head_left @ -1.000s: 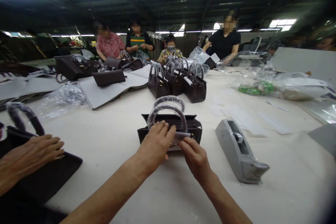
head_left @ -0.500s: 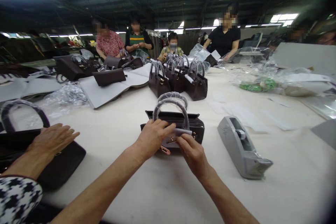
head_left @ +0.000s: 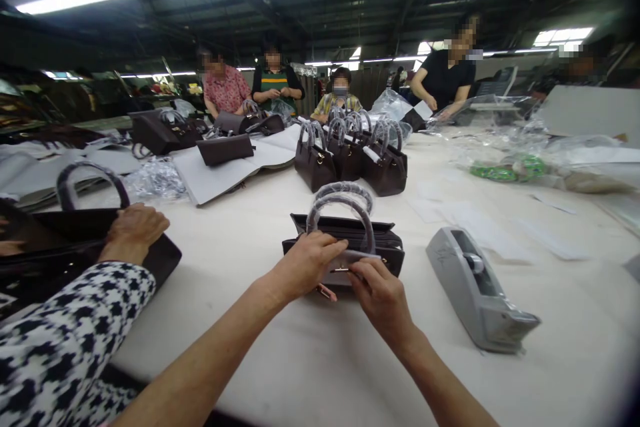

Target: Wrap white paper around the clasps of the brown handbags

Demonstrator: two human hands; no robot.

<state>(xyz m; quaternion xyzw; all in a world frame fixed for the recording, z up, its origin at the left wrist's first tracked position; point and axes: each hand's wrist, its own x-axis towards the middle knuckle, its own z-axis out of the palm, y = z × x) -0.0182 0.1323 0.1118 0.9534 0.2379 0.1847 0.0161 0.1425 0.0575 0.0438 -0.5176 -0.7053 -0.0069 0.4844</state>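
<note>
resting on another dark bag [head_left: 163, 257] to the left of the central handbag [head_left: 350, 230] is a co-worker's hand [head_left: 135, 230]. the central handbag sits upright on the counter [head_left: 280, 360], between the wearer's two hands. its handles [head_left: 340, 199] are covered in clear film, so that wrapping looks done; its top gapes and its front fitting [head_left: 341, 271] is being handled, so the closing part looks unfinished. on its left front, the left hand [head_left: 309, 267] lies with fingers bent over the edge; how firmly, i cannot tell. to its right, the right hand [head_left: 381, 288] pinches the bag's front by the fitting. behind it, grouped bags [head_left: 383, 170] with wrapped handles look further along. right of it stands a tape dispenser [head_left: 465, 280], near loose white sheets [head_left: 475, 233].
</note>
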